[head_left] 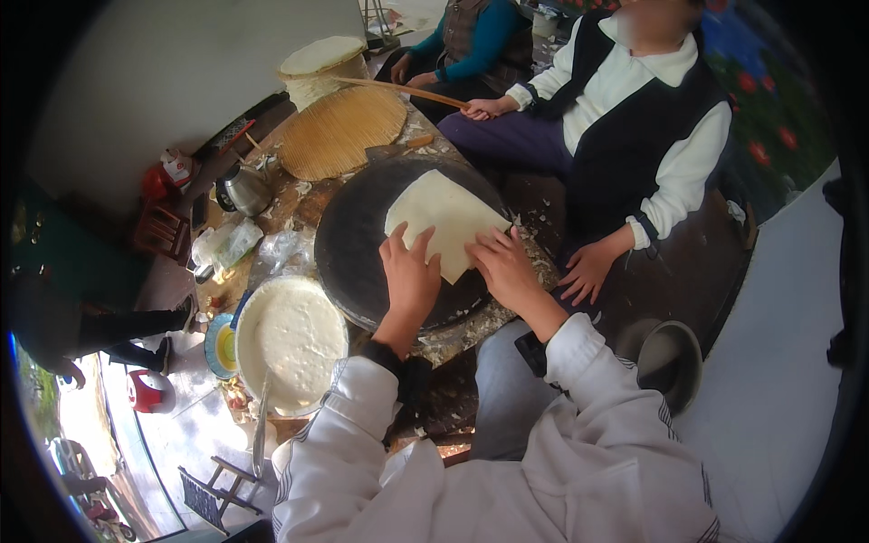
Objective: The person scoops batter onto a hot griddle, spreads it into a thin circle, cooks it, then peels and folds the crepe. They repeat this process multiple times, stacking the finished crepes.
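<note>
The left hand (410,273) is placed at the near-left edge of a folded flatbread sheet (453,213), fingers parted and bent; whether they pinch the edge cannot be determined. The right hand (507,269) is positioned at the sheet's right-hand edge with fingers curled; closure of its grip likewise cannot be confirmed. The sheet lies on the right-hand part of a round black griddle (356,237), with one corner pointing toward the wearer. Left of the griddle, nearer the wearer, is a wide basin of pale batter (291,335). Beyond the griddle, a scraper (400,149) with a wooden handle lies beside a ribbed straw mat (339,136); a stack of round flatbreads (324,59) stands behind the mat. A steel kettle (246,190) stands to the left, near clear plastic bags (237,242). Across the griddle, a seated co-worker in a black vest (608,145) holds a long wooden stick (412,90).
</note>
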Demonstrator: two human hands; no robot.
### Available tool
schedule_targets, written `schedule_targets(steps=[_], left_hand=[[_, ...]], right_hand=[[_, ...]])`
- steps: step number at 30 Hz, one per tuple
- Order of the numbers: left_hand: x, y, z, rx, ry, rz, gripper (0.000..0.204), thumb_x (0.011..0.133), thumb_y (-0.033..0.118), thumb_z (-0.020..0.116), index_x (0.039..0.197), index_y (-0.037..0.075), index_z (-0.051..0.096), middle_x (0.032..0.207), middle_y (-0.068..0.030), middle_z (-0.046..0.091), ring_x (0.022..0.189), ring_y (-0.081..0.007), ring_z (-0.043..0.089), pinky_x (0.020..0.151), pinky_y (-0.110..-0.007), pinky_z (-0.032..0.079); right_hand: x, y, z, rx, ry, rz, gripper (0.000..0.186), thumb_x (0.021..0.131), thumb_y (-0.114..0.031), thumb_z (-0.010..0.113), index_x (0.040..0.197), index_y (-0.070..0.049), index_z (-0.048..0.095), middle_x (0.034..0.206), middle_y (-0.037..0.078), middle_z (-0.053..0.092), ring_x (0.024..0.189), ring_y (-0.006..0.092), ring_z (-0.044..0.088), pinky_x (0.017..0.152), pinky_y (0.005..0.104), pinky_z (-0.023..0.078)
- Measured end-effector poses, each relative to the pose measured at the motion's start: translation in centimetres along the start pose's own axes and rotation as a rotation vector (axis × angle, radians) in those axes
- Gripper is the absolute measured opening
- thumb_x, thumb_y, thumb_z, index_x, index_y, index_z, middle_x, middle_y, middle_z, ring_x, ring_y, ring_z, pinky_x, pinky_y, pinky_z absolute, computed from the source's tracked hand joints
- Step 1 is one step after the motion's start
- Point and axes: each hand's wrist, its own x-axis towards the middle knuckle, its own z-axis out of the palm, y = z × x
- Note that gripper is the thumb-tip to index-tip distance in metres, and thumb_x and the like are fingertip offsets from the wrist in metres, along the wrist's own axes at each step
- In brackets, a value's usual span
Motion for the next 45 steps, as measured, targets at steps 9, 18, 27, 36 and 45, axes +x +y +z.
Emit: schedule_targets(steps=[9, 18, 27, 36, 45], left_hand=[[0.8, 2.6, 2.4, -1.202, 0.127, -0.993, 0.078, 0.081, 0.008, 0.067, 0.142, -0.003, 0.020, 0.102, -0.0098, 0.058, 0.080, -0.0156, 0.057, 0.070, -0.030, 0.047], [0.2, 3.9, -2.7, -0.064, 0.387, 0.083, 0.041, 0.075, -0.003, 0.056, 0.112, 0.012, 0.059, 0.102, -0.0105, 0.057, 0.095, -0.0306, 0.056, 0.083, -0.039, 0.046], [-10.8, -2.4, -5.4, 0.216, -0.064, 0.570, 0.045, 0.077, 0.009, 0.056, 0.120, 0.020, 0.059, 0.131, -0.0120, 0.049, 0.118, -0.0315, 0.048, 0.097, -0.042, 0.042], [-13.4, -5.1, -5.1, 0.154, -0.122, 0.493, 0.041, 0.074, 0.006, 0.059, 0.113, 0.020, 0.057, 0.139, -0.0204, 0.040, 0.132, -0.0429, 0.035, 0.108, -0.058, 0.030], [-15.5, -6.7, -3.9, 0.219, 0.179, 0.456, 0.061, 0.067, 0.007, 0.068, 0.122, 0.027, 0.051, 0.133, -0.0172, 0.036, 0.128, -0.0433, 0.034, 0.105, -0.058, 0.034]], right_hand=[[-2.0, -0.1, 2.1, 0.089, 0.126, 0.047, 0.034, 0.090, -0.014, 0.057, 0.122, -0.005, 0.055, 0.123, 0.016, 0.056, 0.119, 0.0381, 0.048, 0.102, 0.0564, 0.033], [-2.0, -2.4, -2.1, 0.538, 0.200, 0.058, 0.049, 0.079, -0.003, 0.066, 0.124, -0.005, 0.047, 0.117, 0.018, 0.055, 0.111, 0.0375, 0.051, 0.097, 0.0506, 0.038], [-4.5, -4.3, -3.3, 0.032, -0.194, -0.394, 0.082, 0.069, -0.020, 0.077, 0.139, -0.014, 0.035, 0.151, 0.009, 0.025, 0.141, 0.0265, 0.024, 0.115, 0.0484, 0.018], [-2.4, -6.0, -2.1, 0.036, -0.387, -0.500, 0.069, 0.079, -0.044, 0.067, 0.135, -0.009, 0.044, 0.150, 0.008, 0.030, 0.143, 0.0245, 0.020, 0.117, 0.0487, 0.010], [0.9, -6.4, 0.8, 0.028, -0.635, -0.509, 0.093, 0.075, -0.064, 0.062, 0.145, -0.009, 0.032, 0.152, 0.007, 0.028, 0.144, 0.0258, 0.017, 0.117, 0.0483, 0.007]])
